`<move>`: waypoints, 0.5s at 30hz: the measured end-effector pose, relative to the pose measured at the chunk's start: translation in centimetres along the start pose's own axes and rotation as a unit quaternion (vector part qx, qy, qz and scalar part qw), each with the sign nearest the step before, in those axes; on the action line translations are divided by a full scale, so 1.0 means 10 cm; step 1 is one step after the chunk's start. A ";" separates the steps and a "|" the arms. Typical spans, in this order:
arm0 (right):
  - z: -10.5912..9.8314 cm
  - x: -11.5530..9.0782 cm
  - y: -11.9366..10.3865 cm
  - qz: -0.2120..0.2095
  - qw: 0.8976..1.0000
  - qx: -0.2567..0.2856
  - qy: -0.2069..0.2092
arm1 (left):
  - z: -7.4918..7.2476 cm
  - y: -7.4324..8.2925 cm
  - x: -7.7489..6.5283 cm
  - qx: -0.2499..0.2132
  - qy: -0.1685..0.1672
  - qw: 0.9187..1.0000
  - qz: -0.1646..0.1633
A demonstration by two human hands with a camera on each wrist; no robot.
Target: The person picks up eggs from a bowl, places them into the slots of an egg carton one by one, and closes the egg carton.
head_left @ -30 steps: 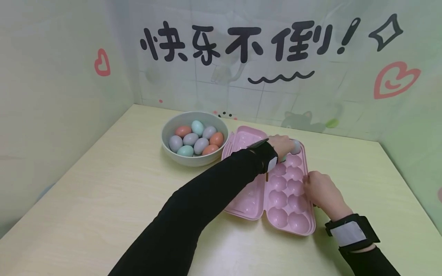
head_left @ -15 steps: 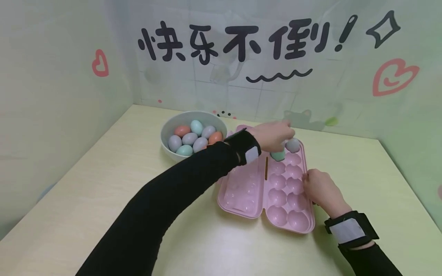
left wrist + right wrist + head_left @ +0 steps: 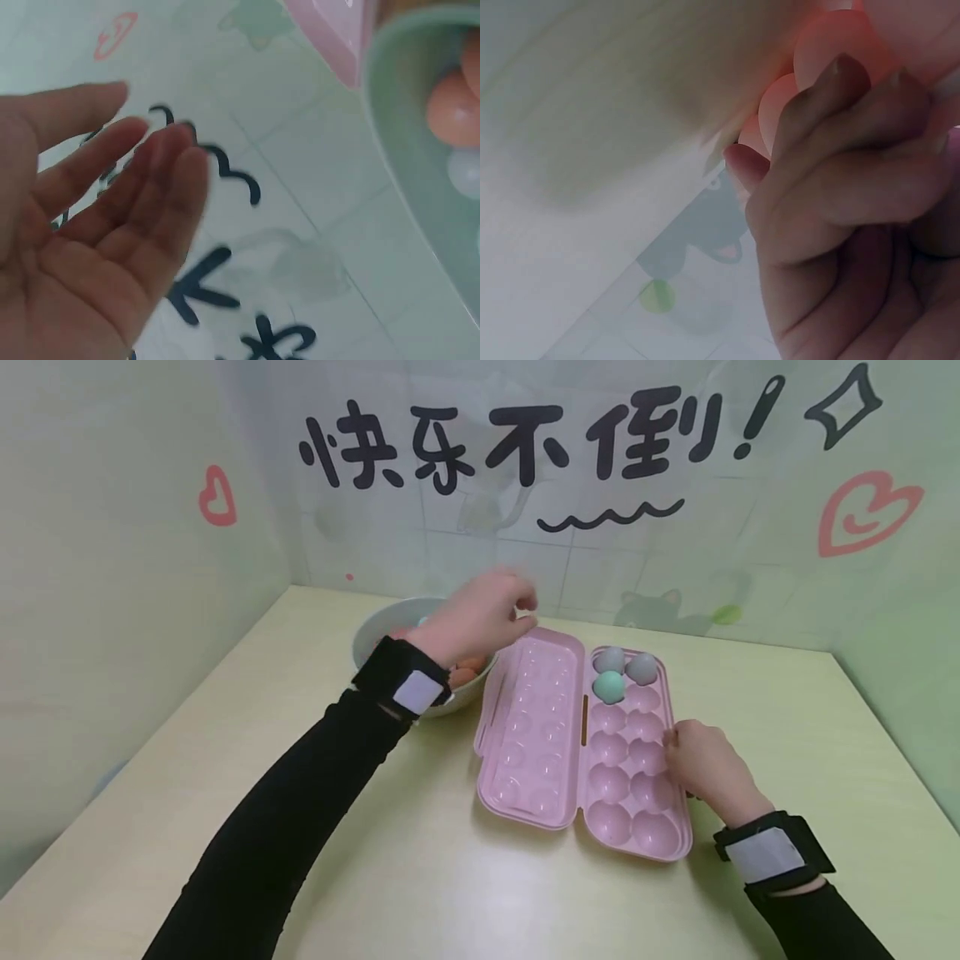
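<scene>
A pink plastic egg box [image 3: 531, 739] lies unfolded on the table, its cup half on the right. Two greyish eggs [image 3: 641, 668] and a green egg [image 3: 609, 687] sit in its far cups. My left hand [image 3: 480, 618] is over the right side of a pale bowl [image 3: 363, 647], with nothing between its loosely bent fingers, as the left wrist view confirms. Orange eggs [image 3: 454, 112] show inside the bowl; the hand hides others. My right hand [image 3: 708, 768] grips the egg box's right edge with curled fingers, beside the rounded cup undersides [image 3: 840, 49].
The light wooden table [image 3: 300, 760] meets printed wall sheets [image 3: 465, 543] at the back and on both sides. The bowl stands close to the box's lid half, near the back wall.
My left hand has moved left from the box's far cups to above the bowl, leaving the eggs there uncovered. My right hand has stayed on the box's edge.
</scene>
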State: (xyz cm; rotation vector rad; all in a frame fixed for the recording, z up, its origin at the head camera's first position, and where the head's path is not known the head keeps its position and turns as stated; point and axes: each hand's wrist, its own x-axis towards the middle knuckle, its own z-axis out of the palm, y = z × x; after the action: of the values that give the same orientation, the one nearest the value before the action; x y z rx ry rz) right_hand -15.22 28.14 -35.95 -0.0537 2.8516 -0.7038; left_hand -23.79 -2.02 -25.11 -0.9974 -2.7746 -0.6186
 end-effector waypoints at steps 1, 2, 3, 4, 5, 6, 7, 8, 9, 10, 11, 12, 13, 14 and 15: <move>0.00 0.01 0.00 0.000 1.000 0.000 -0.001 | -0.01 -0.07 -0.06 -0.008 -0.003 1.000 -0.017; 0.01 0.02 0.01 0.000 1.000 -0.001 -0.001 | -0.02 -0.13 -0.12 -0.018 -0.005 0.999 -0.036; 0.01 0.02 0.01 -0.002 1.000 -0.002 -0.002 | -0.03 -0.19 -0.20 -0.028 -0.006 0.998 -0.056; 0.02 0.03 0.01 -0.002 1.000 -0.002 -0.002 | -0.03 -0.25 -0.26 -0.035 -0.003 0.997 -0.073; 0.02 0.04 0.01 -0.002 1.000 -0.001 -0.003 | -0.04 -0.30 -0.33 -0.042 0.001 0.995 -0.090; 0.02 0.04 0.01 -0.002 1.000 -0.001 -0.003 | -0.04 -0.35 -0.40 -0.044 0.005 0.994 -0.103; 0.03 0.05 0.01 -0.002 1.000 -0.001 -0.002 | -0.04 -0.39 -0.46 -0.042 0.010 0.993 -0.111; 0.03 0.05 0.01 -0.002 1.000 -0.001 -0.002 | -0.04 -0.42 -0.51 -0.040 0.012 0.992 -0.118; 0.03 0.05 0.00 -0.001 1.000 0.000 -0.002 | -0.04 -0.46 -0.56 -0.033 0.011 0.992 -0.122; 0.04 0.05 0.00 0.000 1.000 0.001 -0.002 | -0.03 -0.49 -0.60 -0.024 0.011 0.992 -0.120; 0.04 0.05 0.00 0.001 1.000 0.000 -0.001 | -0.02 -0.51 -0.62 -0.017 0.008 0.993 -0.115; 0.04 0.04 0.00 0.002 1.000 -0.001 0.000 | -0.01 -0.54 -0.64 -0.008 0.005 0.994 -0.109; 0.04 0.04 0.01 0.003 1.000 0.000 0.000 | 0.00 -0.55 -0.65 -0.002 0.000 0.994 -0.106; 0.04 0.04 0.01 0.002 1.000 0.000 0.000 | 0.02 -0.57 -0.66 0.001 -0.006 0.995 -0.103; 0.04 0.04 0.02 0.002 1.000 0.001 0.000 | 0.03 -0.58 -0.66 0.004 -0.014 0.995 -0.101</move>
State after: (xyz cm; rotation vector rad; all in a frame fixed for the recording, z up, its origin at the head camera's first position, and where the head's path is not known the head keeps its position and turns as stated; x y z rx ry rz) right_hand -15.48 28.10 -36.45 -0.0493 2.8496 -0.7048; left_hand -22.37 -9.78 -29.03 -0.7334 -2.9245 -0.6229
